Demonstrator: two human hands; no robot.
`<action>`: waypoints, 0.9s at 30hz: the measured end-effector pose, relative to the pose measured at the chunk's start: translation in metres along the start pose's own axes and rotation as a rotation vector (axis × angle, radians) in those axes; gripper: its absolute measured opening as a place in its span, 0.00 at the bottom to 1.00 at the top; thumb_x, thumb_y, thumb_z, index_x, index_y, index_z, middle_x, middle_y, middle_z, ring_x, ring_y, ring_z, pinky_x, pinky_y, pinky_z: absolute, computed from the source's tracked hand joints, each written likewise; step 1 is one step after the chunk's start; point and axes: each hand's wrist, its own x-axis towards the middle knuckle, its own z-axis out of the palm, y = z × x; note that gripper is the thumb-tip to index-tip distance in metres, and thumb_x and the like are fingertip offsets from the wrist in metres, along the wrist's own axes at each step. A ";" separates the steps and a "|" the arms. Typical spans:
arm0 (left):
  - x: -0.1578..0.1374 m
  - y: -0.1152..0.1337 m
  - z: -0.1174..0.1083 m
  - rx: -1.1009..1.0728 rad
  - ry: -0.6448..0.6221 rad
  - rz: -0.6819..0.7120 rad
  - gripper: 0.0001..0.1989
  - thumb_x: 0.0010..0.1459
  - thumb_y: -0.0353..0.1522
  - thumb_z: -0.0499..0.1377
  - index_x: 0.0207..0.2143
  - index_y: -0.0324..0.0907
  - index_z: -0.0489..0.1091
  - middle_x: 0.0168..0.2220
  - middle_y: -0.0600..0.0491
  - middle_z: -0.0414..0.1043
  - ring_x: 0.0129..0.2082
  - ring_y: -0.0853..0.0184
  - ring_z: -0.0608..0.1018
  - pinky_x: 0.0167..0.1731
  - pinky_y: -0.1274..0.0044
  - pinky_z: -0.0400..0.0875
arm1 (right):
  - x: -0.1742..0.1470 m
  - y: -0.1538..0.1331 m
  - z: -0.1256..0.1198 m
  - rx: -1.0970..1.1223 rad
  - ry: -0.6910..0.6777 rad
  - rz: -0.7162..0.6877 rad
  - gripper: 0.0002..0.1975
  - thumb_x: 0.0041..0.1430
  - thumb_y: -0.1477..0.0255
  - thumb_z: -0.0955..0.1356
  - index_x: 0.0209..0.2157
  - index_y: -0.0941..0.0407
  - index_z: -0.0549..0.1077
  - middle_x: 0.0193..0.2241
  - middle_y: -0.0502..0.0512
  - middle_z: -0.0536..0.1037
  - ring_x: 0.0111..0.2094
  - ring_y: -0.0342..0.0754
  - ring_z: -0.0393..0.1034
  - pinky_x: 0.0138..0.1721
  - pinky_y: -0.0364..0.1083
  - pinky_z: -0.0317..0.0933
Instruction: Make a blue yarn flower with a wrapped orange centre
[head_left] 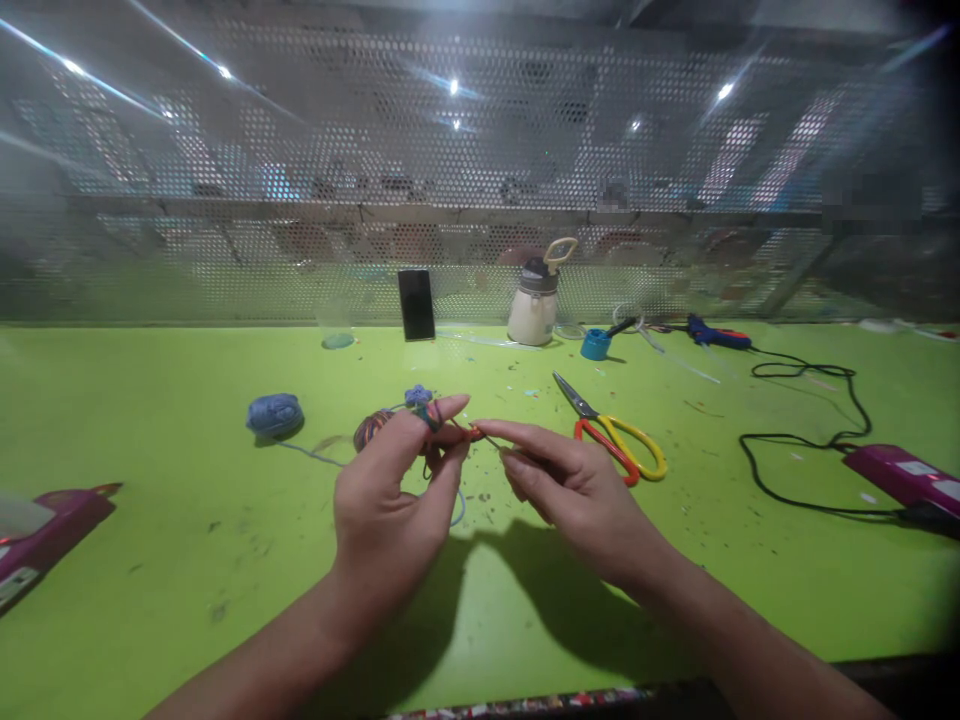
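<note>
A head-worn camera looks forward and down from close behind the left hand (pixel 394 495) and right hand (pixel 576 487), facing across a green table (pixel 187 490) toward the far perforated screen (pixel 495 150).

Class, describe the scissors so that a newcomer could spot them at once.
On the bright green table, look just beyond the right hand. The scissors lie there, blades pointing away. One red and one yellow handle loop distinguish them from the small blue pot behind.
</note>
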 end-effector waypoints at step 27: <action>0.019 0.005 -0.008 -0.235 -0.305 -0.360 0.57 0.47 0.25 0.69 0.70 0.48 0.36 0.23 0.59 0.76 0.24 0.67 0.79 0.28 0.78 0.75 | 0.001 0.006 -0.005 0.224 0.036 0.103 0.15 0.61 0.71 0.68 0.48 0.56 0.79 0.18 0.45 0.65 0.19 0.38 0.53 0.20 0.41 0.48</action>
